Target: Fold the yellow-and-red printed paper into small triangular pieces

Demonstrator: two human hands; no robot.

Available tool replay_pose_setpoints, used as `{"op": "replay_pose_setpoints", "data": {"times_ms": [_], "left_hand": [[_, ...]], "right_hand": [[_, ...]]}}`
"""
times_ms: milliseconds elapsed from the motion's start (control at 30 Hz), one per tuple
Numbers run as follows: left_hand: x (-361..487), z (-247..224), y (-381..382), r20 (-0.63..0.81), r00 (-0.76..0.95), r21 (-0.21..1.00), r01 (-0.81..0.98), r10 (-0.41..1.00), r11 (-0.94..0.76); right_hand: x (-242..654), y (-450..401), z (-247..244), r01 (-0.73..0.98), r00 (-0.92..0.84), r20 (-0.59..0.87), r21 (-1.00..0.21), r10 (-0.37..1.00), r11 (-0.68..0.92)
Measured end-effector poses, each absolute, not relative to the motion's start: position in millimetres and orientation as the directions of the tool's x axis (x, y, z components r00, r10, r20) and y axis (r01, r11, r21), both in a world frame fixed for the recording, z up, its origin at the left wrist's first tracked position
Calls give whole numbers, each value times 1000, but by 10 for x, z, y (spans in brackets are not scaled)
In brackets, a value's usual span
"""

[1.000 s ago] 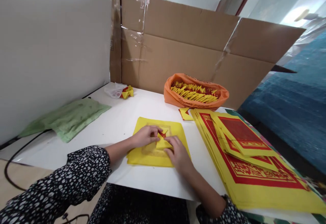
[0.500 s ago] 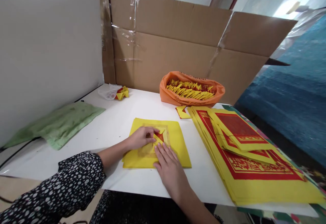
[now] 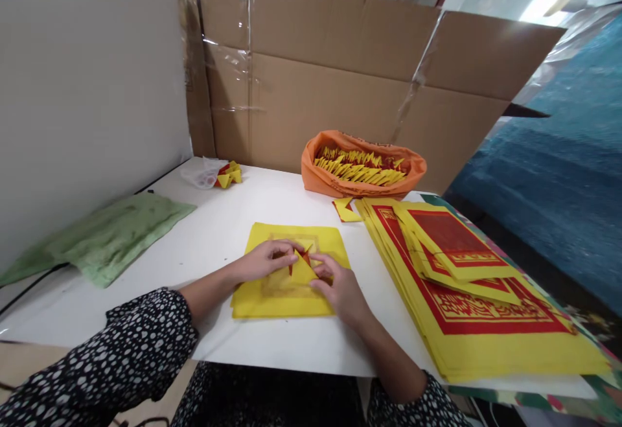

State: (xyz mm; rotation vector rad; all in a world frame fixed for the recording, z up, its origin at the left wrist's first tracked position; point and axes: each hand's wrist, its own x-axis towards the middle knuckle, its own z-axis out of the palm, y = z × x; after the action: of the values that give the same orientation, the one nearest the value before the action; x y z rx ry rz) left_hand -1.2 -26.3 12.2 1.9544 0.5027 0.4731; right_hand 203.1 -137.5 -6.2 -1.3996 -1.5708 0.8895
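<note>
Between my hands is a small folded piece of yellow and red paper [image 3: 303, 270], with pointed corners. It sits over a stack of yellow paper sheets [image 3: 253, 304] on the white table. My left hand [image 3: 272, 258] pinches the paper's left side between thumb and fingers. From the right, my right hand [image 3: 340, 288] grips its other edge with thumb and bent fingers. Part of the folded paper is hidden behind the fingers.
An orange bag [image 3: 321, 185] full of folded yellow-red papers stands at the back, with one folded paper [image 3: 346, 210] before it. Large printed yellow-red sheets [image 3: 505, 349] are piled at right. A green cloth [image 3: 116, 232] and a clear plastic bag [image 3: 200, 173] lie left. Cardboard [image 3: 330, 90] stands behind.
My right hand was lying flat on the folded paper; now it has risen and closed on its right edge. My left hand still pinches the left side. The view has shifted slightly.
</note>
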Motion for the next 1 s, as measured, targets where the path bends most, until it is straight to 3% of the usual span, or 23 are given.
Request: {"op": "replay_pose_setpoints", "data": {"times_ms": [133, 300, 467, 567, 700, 833, 900, 1000], "left_hand": [[-39, 130, -276, 102, 850, 879, 166, 517, -446], [-35, 53, -330, 129, 854, 678, 295, 504, -673], [-62, 53, -349, 111, 892, 583, 299, 439, -755], [-77, 100, -354, 124, 890, 623, 274, 438, -732], [-38, 84, -307, 131, 809, 832, 224, 572, -507], [23, -76, -226, 96, 693, 960, 124, 715, -250], [35, -153, -201, 72, 676, 972, 117, 734, -203], [32, -214, -184, 67, 661, 972, 125, 747, -198]], "right_hand": [[2010, -1349, -153, 376, 4, 74, -924, 997, 67], [2005, -1312, -191, 369, 15, 52, -929, 999, 43], [1959, -1229, -123, 424, -1, 32, -905, 999, 30], [1921, -1216, -106, 488, 24, 61, -872, 998, 42], [1866, -1255, -105, 575, 53, 120, -816, 991, 68], [1768, -1371, -143, 780, 28, 343, -595, 939, 194], [1700, -1467, -213, 856, -81, 467, -420, 880, 302], [1599, -1620, -375, 873, -239, 502, -263, 831, 410]]}}
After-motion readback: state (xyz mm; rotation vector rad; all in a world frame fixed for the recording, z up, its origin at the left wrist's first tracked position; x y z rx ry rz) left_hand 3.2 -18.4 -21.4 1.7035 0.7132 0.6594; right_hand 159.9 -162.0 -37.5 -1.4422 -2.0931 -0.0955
